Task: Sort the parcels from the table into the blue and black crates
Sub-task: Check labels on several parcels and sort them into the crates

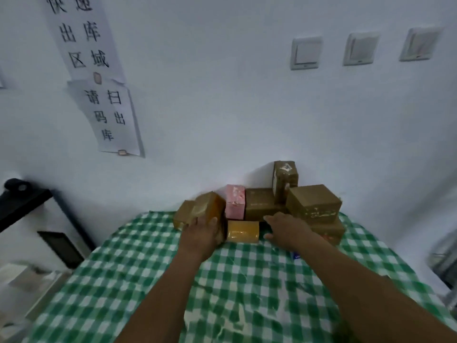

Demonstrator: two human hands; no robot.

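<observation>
Cloth: a green and white checked tablecloth (148,268) covers the table, and both forearms stretch over it.
Left hand: the left hand (201,232) grips a brown taped parcel (209,206), fingers curled on its near side; the parcel is tilted and blurred.
Right hand: the right hand (286,229) is spread, fingers straight, thumb out to the side, holding nothing; I cannot tell if the fingertips touch a box.
Yellow parcel: a yellow parcel (242,230) lies flat between the two hands.
Pile: the other parcels stand at the far table edge, against the wall: a pink box (235,205), a wide brown box (259,204), a big brown box (314,201) and a tall brown box (284,181) on top, its white label too small to read.
Wall writing: the lower paper sign (111,117) reads 请扫码出库; the upper paper sign (84,33) reads 出库区域.
Switches: three wall switches (306,53) are high on the right.
</observation>
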